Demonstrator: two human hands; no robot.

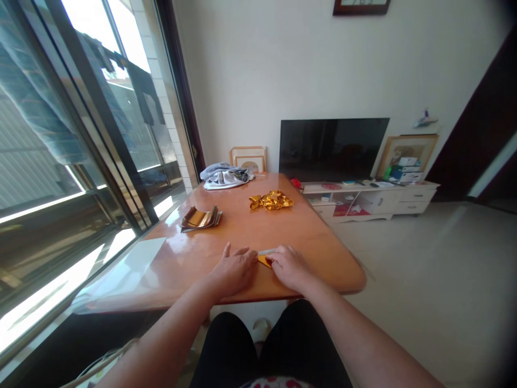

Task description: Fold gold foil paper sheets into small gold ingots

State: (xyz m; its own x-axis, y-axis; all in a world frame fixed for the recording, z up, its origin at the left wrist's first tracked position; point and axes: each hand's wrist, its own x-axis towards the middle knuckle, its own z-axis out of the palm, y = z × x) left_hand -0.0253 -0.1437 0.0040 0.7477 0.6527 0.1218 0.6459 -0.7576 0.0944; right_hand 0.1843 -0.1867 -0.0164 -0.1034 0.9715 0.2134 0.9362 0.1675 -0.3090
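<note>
Both my hands rest on a small gold paper sheet near the front edge of the wooden table. My left hand lies over its left part, fingers bent and pressed down on it. My right hand pinches its right part with curled fingers. Only a small gold corner and a pale strip of the sheet show between the hands. A stack of gold sheets lies farther back on the left. A heap of folded gold paper pieces sits near the table's middle back.
A bundle of grey cloth lies at the table's far end. Large windows run along the left. Beyond the table stand a dark television on a white low cabinet and framed pictures. Pale floor spreads on the right.
</note>
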